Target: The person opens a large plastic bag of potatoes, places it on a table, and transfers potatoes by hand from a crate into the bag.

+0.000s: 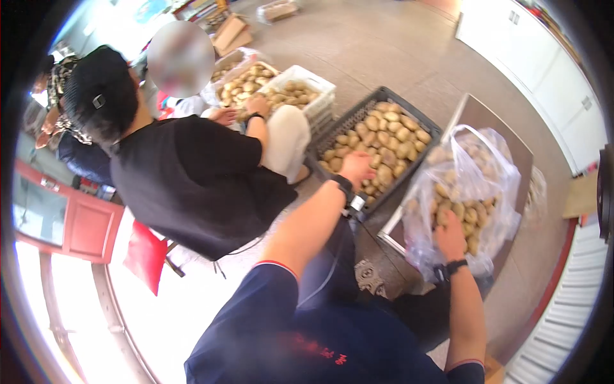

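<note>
My left hand is over the black crate, its fingers curled at the potatoes near the crate's lower left part; whether it grips one is hard to tell. My right hand reaches into an open clear plastic bag on a low table. Its fingers are around a potato at the left of the heap in the bag. More potatoes lie beside and above these fingers. Both wrists wear dark bands.
A co-worker in black sits at the left, hands over potatoes by a white crate. Other people are behind. A red cushion is at the lower left, cardboard boxes at the top, white cabinets at the right.
</note>
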Demonstrator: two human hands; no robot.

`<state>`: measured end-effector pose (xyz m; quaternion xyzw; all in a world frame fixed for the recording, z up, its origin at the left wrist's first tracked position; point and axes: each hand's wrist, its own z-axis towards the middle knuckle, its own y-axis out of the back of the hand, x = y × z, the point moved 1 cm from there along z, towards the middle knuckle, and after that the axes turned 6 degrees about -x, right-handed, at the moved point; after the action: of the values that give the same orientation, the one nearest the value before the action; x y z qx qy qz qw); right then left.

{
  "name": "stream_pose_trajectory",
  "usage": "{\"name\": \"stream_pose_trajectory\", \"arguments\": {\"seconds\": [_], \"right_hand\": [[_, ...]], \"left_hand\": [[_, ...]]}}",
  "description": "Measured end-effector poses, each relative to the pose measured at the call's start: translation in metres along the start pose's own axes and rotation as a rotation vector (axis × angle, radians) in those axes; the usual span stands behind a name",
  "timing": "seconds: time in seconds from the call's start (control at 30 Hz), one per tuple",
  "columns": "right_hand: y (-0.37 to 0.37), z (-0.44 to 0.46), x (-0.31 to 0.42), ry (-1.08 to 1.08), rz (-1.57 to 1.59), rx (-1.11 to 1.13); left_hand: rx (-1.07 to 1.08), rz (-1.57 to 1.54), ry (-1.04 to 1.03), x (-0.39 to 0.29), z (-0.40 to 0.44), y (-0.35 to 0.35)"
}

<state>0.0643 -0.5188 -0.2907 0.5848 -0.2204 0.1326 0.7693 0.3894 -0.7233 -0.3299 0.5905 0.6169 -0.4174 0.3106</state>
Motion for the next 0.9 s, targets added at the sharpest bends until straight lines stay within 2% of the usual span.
{"name": "stream_pose_trajectory", "arguments": {"seconds": [0.03,0.07,0.1,0.17,0.2,0.23,0.27,0.4,0.47,0.53,0.57,0.63,0.7,0.8,0.9], "right_hand": [[0.003,0.0,-0.004,-0.007,0.015,-0.016],[0.008,0.002,-0.006,-0.016,0.024,-0.033],[0.011,0.004,-0.006,0.005,0.038,-0.037],[0.017,0.011,-0.005,-0.096,0.288,-0.077],[0.018,0.014,-0.003,-0.082,0.296,-0.085],[0.019,0.016,-0.001,-0.254,0.508,-0.04],[0.021,0.02,0.001,-0.427,0.718,0.013],[0.038,0.025,0.061,-0.553,0.985,0.042],[0.031,0.025,0.077,-0.538,1.013,0.014],[0.037,0.028,0.095,-0.524,1.109,0.206],[0.04,0.028,0.108,-0.49,1.125,0.226],[0.032,0.03,0.112,-0.515,1.159,0.256],[0.028,0.032,0.115,-0.539,1.191,0.28],[0.029,0.036,0.119,-0.527,1.094,0.292],[0.028,0.035,0.115,-0.5,0.999,0.266]], "left_hand": [[-0.029,-0.115,0.081,-0.02,-0.025,-0.016],[-0.05,-0.105,0.008,-0.027,-0.038,-0.024],[-0.03,-0.086,0.023,-0.036,-0.051,-0.032],[-0.01,-0.065,0.018,-0.043,-0.061,-0.043],[0.085,-0.08,0.03,-0.044,-0.063,-0.048],[0.181,-0.093,0.044,-0.045,-0.067,-0.054],[0.176,-0.091,0.031,-0.045,-0.07,-0.06],[0.388,-0.013,0.065,-0.047,-0.088,-0.083],[0.394,0.059,0.054,-0.051,-0.101,-0.091],[0.468,0.108,0.073,-0.053,-0.111,-0.095],[0.464,0.112,0.067,-0.055,-0.114,-0.095],[0.639,0.04,0.113,-0.054,-0.118,-0.098],[0.689,0.061,0.11,-0.052,-0.118,-0.102],[0.727,0.099,0.14,-0.049,-0.116,-0.104],[0.768,0.133,0.072,-0.047,-0.115,-0.101]]}}
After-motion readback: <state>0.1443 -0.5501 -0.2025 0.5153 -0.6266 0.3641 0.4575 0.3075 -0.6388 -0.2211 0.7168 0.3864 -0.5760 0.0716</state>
